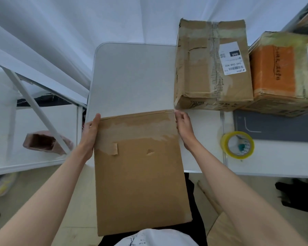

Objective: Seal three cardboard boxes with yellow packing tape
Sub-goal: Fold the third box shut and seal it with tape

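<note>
I hold a plain brown cardboard box [140,174] between both hands, its far end over the near edge of the white table [132,73] and its near end over my lap. My left hand [90,134] presses its left side and my right hand [184,126] its right side near the far corner. Old tape residue runs across its top. A roll of yellow packing tape [237,144] lies flat on the table, right of my right hand. Two more boxes stand at the back right: a brown box [199,68] with a white label and an orange-topped box [277,71].
A grey mat [274,128] lies beyond the tape roll, partly under the orange box. Left of the table are a white frame with a slanted bar [34,107] and a pink bag [43,142] on the floor. White curtains hang behind. A dark bag [297,196] lies low right.
</note>
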